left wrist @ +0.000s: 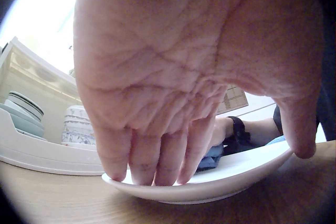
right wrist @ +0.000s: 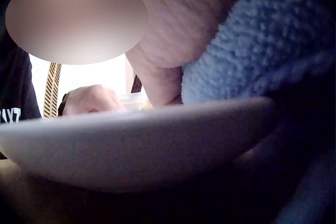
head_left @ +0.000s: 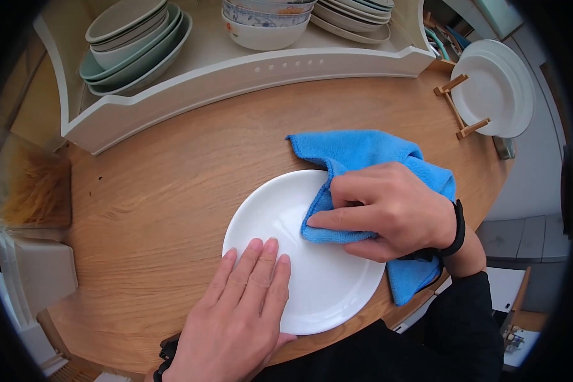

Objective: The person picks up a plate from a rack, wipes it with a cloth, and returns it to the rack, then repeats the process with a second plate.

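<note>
A white plate lies on the wooden table near its front edge. My left hand rests on the plate's left side, fingers straight and fingertips on its surface; in the left wrist view the thumb is at the near rim. With curled fingers, my right hand holds a blue cloth and presses a fold of it on the plate's right half. The rest of the cloth spreads past the rim onto the table. In the right wrist view the cloth bunches over the plate's edge.
A white shelf at the back holds stacked green-rimmed bowls, patterned bowls and plates. White plates stand in a wooden rack at the back right. At the left are a clear container and a white box.
</note>
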Demonstrator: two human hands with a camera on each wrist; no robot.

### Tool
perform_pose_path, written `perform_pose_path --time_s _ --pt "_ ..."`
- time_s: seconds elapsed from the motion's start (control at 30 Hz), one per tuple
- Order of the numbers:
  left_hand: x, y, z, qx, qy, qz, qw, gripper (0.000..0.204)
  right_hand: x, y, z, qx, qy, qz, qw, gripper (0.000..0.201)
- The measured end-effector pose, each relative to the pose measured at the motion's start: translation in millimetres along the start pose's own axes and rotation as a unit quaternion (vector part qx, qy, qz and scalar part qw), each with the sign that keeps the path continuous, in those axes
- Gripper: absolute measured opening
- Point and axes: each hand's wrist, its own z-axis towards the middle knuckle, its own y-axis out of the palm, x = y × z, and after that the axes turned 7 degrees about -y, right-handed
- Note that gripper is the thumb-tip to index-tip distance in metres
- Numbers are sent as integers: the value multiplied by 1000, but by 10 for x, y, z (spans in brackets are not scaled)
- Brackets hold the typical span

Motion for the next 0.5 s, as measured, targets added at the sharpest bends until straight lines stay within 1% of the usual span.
perform_pose_path --time_s 0.1,0.17,0.27,0.4,0.47,0.5 --pt "11 3 1 0 -5 -7 1000 90 -20 -5 -8 -2 -16 9 1000 46" --pt "11 9 4 5 -7 -6 1000 91 -28 -42 -21 -38 -30 45 998 38" --pt "21 26 7 10 -15 -7 1000 92 -50 -31 -47 -51 -23 44 997 37" --pt "15 29 5 21 -8 5 1000 94 -53 36 -59 -31 -28 24 999 42" --pt "26 1 7 19 -10 11 1000 95 -58 -18 -69 -47 -49 56 996 38" --pt "1 25 -21 21 -14 -18 1000 96 -61 -103 -64 -75 -51 74 993 29"
